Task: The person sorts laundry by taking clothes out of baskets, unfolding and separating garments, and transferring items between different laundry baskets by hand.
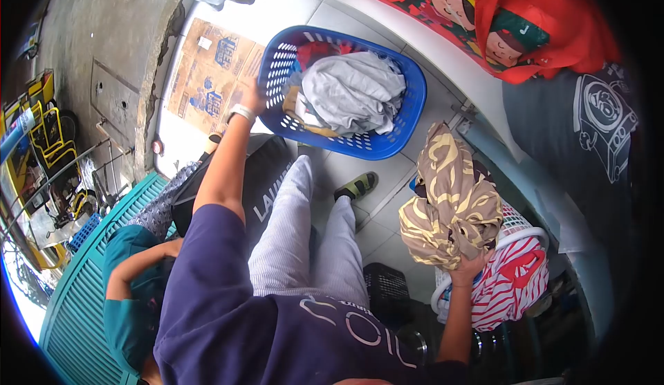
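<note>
A blue laundry basket (pixel 387 151) with slotted sides holds a grey cloth (pixel 353 91) bunched on top, with red and yellowish fabric partly under it. At its left rim is my left hand (pixel 254 96), wearing a white wristband, its fingers closed on the rim and partly hidden. A brown and yellow patterned cloth (pixel 453 205) hangs gathered in my right hand (pixel 470 267), its fingers wrapped round the lower end. Right below that cloth, a white laundry basket (pixel 515 220) contains a red-and-white striped cloth (pixel 508 281).
Flattened cardboard (pixel 207 77) lies left of the blue basket. A black bag (pixel 266 177) with lettering is beside my legs, and a dark crate (pixel 386 291) stands on the tiles. A person in a teal shirt (pixel 131 274) is at left. A red printed bag (pixel 526 22) sits upper right.
</note>
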Tool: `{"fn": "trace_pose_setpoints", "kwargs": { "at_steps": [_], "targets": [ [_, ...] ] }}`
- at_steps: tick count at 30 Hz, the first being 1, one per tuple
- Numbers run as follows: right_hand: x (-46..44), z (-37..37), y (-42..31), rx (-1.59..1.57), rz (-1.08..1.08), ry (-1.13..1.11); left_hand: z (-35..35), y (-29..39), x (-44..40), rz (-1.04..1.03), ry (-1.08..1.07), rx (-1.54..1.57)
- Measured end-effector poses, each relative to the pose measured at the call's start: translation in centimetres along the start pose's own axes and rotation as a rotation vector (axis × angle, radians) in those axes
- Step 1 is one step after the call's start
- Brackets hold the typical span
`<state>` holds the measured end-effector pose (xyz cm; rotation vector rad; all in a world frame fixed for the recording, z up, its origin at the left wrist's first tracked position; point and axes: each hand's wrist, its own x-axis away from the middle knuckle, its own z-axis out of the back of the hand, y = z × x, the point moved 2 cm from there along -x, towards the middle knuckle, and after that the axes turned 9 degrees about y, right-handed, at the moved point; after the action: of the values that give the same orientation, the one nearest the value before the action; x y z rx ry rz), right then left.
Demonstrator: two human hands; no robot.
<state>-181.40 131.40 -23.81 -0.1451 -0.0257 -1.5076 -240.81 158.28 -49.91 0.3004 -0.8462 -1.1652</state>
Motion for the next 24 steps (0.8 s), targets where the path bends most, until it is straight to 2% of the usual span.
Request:
{"fn": "trace_pose_setpoints", "kwargs": {
  "at_steps": [1,3,5,7,9,11,13,15,17,18,19,20,21,22,24],
  "targets": [
    [0.2,0.0,0.1,-0.003,-0.009,-0.009,-0.9,-0.2,0.3,-0.012,-0.011,-0.080],
    [-0.3,0.2,-0.5,-0.012,-0.050,-0.001,-4.5,-5.4,0.4,-0.031,-0.035,-0.144],
    [-0.8,0.5,-0.6,-0.006,-0.098,0.001,-5.3,-2.1,3.0,0.026,-0.093,-0.185],
    [-0.1,0.3,-0.1,-0.026,-0.038,0.049,-7.6,-1.7,4.9,0.040,-0.108,-0.128],
    [1.3,-0.8,0.6,-0.086,-0.261,0.088,-11.3,-5.4,5.8,-0.131,-0.116,-0.011],
    [-1.5,1.9,-1.1,-0.059,-0.050,0.052,-12.1,-4.3,7.2,-0.035,-0.232,-0.076],
    [-1.1,3.0,-1.6,-0.072,-0.098,0.001,-11.7,-2.9,8.2,-0.030,-0.372,-0.052],
    [1.3,1.6,-1.1,-0.258,-0.335,0.102,-11.3,-2.6,9.3,-0.024,-0.454,-0.197],
    [1.7,4.9,-3.7,-0.621,-0.760,0.167,-11.1,-3.9,9.9,-0.058,-0.449,-0.095],
    [3.0,6.3,-4.8,-0.593,-0.631,0.407,-10.2,-1.9,11.1,-0.026,-0.458,-0.165],
    [5.6,7.4,-4.5,-0.584,-0.636,0.430,-9.0,-0.1,12.1,0.012,-0.458,-0.238],
    [8.7,8.6,-3.8,-0.328,-0.530,0.386,-8.5,0.7,12.7,-0.006,-0.454,-0.239],
    [11.2,9.8,-2.8,-0.077,-0.420,0.334,-8.2,0.6,13.2,0.091,-0.512,-0.323],
    [11.4,10.3,-2.9,-0.080,-0.421,0.347,-7.9,0.1,13.7,0.193,-0.565,-0.407],
    [17.4,15.1,1.6,-0.212,-0.535,0.453,-8.1,-0.9,14.6,0.115,-0.551,-0.499]
  ]
}}
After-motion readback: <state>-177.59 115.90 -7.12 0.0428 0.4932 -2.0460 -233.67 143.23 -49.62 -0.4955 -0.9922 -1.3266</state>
